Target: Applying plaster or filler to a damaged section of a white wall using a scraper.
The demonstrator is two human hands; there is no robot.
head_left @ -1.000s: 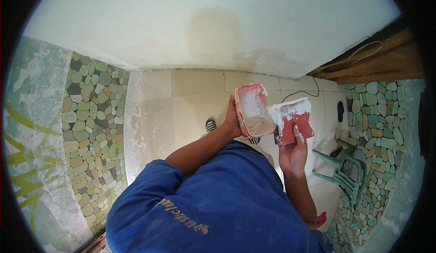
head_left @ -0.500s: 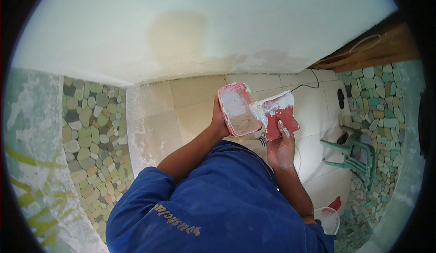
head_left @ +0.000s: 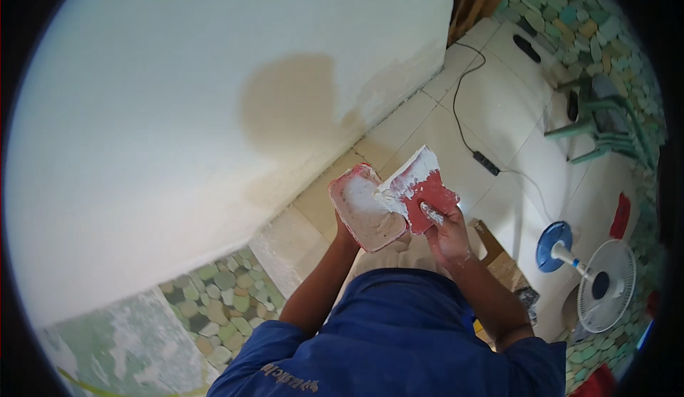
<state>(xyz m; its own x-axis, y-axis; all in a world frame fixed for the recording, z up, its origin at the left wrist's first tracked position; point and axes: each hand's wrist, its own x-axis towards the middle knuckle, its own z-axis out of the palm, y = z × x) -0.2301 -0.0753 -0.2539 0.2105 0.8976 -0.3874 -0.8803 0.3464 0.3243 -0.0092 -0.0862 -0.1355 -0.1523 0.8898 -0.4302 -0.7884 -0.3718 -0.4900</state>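
Note:
My left hand (head_left: pixel 345 232) grips a shallow rectangular tub with a red, smeared rim (head_left: pixel 346 220) from its left side. Inside lies whitish and beige putty (head_left: pixel 365 205), with a rougher heap at the near end. Held in my right hand (head_left: pixel 450 239) is a red flat putty spreader (head_left: pixel 432 196), its thumb pressed on the top face. White putty coats the spreader's far edge and left corner, which overlaps the tub's right rim. Putty also spots my right thumb. The fingers under the tub and spreader are mostly hidden.
A white wall (head_left: pixel 178 133) rises ahead and to the left, with my shadow on it. On the tiled floor to the right are a black power strip (head_left: pixel 486 163) with its cord, a green plastic chair (head_left: pixel 613 130), a fan (head_left: pixel 605 283) and cardboard (head_left: pixel 500 258).
My view and body have turned to the right along the wall, bringing the power strip and fan into sight. Both hands keep their holds, with the spreader still at the tub's right rim.

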